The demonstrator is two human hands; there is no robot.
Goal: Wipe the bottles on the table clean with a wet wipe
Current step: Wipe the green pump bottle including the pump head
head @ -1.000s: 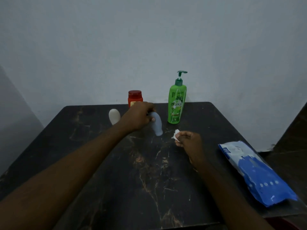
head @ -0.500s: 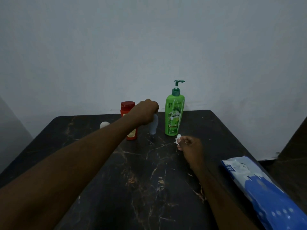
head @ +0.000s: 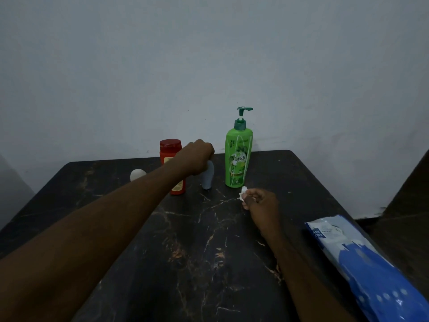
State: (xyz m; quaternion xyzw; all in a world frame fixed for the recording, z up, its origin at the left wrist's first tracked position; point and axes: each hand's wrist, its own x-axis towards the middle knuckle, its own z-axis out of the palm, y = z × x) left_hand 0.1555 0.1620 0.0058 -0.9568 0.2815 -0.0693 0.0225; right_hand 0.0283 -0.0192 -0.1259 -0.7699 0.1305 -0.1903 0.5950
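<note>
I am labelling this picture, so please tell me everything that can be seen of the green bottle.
The green bottle is tall and glossy, seemingly plastic, with a dark green pump, spout pointing right, and a leafy label. It stands upright on the table near its far edge. Only the table touches it; the right hand, holding a wipe, is in front, apart.

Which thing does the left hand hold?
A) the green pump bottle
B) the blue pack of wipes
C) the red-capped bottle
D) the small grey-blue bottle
D: the left hand grips the top of the small grey-blue bottle, between the red-capped bottle and the green pump bottle.
</note>
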